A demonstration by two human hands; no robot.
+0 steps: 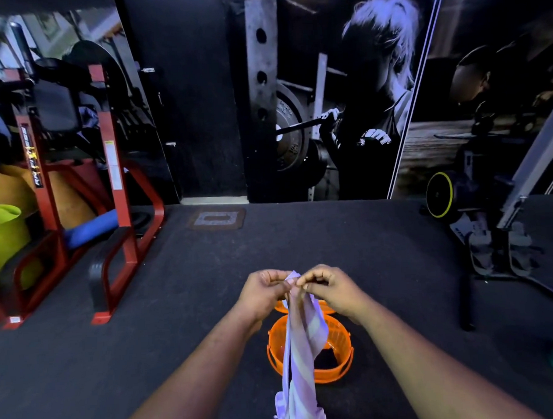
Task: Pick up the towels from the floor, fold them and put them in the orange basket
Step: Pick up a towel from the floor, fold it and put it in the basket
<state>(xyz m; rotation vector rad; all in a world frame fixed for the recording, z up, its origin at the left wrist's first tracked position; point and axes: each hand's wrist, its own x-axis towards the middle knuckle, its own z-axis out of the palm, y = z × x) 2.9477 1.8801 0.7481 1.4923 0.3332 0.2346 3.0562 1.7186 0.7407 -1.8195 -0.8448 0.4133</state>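
Dark rubber floor (209, 307) runs back to a wall mural (327, 96), with a red rack (116, 191) toward its left edge. Mid-floor stands the orange basket (337, 362). Above it hangs a lilac striped towel (302, 350), its top edge pinched by the left hand (263, 294) and right hand (329, 289), both grips closed on it.
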